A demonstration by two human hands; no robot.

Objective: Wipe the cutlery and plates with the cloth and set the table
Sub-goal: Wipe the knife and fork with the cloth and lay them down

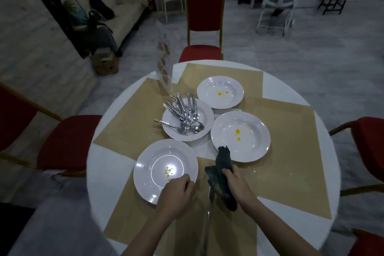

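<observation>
Left hand [176, 195] fingers curl over near white plate's [149, 170] rim; right hand [236, 185] grips dark crumpled cloth [222, 164]. Bare tan placemat [291, 172] right of my fingers.

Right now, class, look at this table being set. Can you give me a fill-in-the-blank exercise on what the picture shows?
1. The right hand grips a dark ____.
2. The cutlery is piled on one of the ____ white plates on the table.
3. The left hand holds the rim of the nearest plate, which carries ____ crumbs.
4. The chairs around the table have ____ seats.

Missing words: cloth; four; yellow; red
</observation>
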